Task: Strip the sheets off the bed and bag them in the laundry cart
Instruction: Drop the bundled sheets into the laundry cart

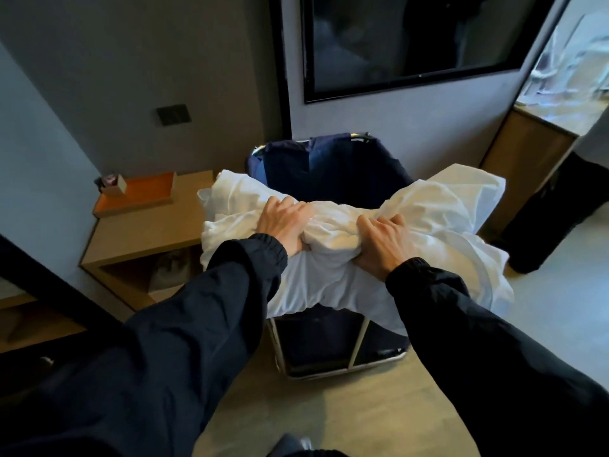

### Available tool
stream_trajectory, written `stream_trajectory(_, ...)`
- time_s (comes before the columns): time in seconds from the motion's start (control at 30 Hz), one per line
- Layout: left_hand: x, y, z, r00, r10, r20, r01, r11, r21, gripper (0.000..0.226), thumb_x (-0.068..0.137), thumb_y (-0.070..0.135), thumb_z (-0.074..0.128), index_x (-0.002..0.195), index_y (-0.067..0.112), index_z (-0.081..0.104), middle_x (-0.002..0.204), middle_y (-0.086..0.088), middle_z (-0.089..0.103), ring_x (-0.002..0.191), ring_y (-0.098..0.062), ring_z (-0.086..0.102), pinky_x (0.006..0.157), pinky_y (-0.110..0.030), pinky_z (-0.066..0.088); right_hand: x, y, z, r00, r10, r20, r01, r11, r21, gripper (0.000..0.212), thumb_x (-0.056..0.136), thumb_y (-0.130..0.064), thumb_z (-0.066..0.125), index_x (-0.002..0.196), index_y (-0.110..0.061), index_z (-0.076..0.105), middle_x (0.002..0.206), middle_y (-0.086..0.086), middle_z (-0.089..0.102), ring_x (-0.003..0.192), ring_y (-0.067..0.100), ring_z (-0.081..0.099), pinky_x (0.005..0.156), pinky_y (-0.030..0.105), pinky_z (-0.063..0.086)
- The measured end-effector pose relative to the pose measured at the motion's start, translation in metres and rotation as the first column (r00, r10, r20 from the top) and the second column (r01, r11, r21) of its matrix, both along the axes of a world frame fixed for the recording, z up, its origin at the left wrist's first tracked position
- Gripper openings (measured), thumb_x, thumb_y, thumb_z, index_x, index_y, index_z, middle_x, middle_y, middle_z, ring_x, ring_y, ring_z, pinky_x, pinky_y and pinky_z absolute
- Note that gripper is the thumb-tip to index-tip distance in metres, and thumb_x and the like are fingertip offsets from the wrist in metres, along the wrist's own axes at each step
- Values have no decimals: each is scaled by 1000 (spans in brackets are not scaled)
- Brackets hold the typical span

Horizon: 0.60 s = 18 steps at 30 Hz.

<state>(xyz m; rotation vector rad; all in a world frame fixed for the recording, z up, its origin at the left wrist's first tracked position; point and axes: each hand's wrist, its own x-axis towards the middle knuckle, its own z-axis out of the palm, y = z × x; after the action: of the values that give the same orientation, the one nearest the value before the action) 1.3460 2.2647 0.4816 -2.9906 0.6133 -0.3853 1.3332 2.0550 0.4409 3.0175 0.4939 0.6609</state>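
Bench (141,235) with orange tray (145,192) stood left of the laundry cart (336,169). We held the bundled white sheets (333,262) over the cart's near rim, fingers (291,207) of left hand (283,224) and right hand (384,242) both clamped on the cloth.

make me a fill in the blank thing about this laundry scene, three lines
1. The left hand and right hand both grip a bundle of sheets coloured ____.
2. They hold it over the cart, whose bag is dark ____.
3. The tray on the wooden table left of the cart is ____.
Missing words: white, blue, orange.
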Motion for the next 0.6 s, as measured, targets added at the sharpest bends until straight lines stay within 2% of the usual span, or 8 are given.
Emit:
stream_trajectory(0.2, 96, -16, -11, 999, -46, -24, 45, 999, -11, 46, 75, 40, 68, 112, 18, 52, 108, 1, 61, 104, -26, 49, 81, -35, 27, 82, -15, -1, 999, -37, -39, 37, 999, -12, 38, 59, -32, 72, 84, -15, 50, 72, 5, 65, 71, 30, 62, 73, 37, 32)
stream_trajectory(0.4, 181, -27, -31, 995, -100, -27, 99, 994, -48, 45, 75, 39, 69, 112, 19, 52, 101, 0, 60, 98, -26, 48, 77, -35, 25, 156, -22, -13, 991, -98, -93, 94, 995, -46, 36, 66, -34, 68, 91, -13, 51, 80, 6, 67, 78, 31, 63, 77, 39, 32)
stream_trajectory(0.5, 215, -27, -54, 994, -99, -40, 95, 992, -85, 40, 70, 34, 75, 101, 18, 54, 92, 1, 59, 89, -25, 48, 72, -31, 19, 188, -22, -25, 986, -121, -116, 112, 990, -86, 33, 65, -29, 66, 89, -12, 52, 75, 5, 67, 74, 30, 62, 74, 39, 36)
stream_trajectory(0.6, 237, -27, -82, 991, -69, -117, 62, 997, -55, 42, 61, 31, 82, 90, 21, 52, 82, 7, 55, 80, -22, 47, 68, -28, 9, 211, -20, -45, 974, -137, -180, 120, 987, -104, 30, 62, -26, 67, 84, -13, 52, 70, 4, 65, 69, 29, 61, 70, 37, 37)
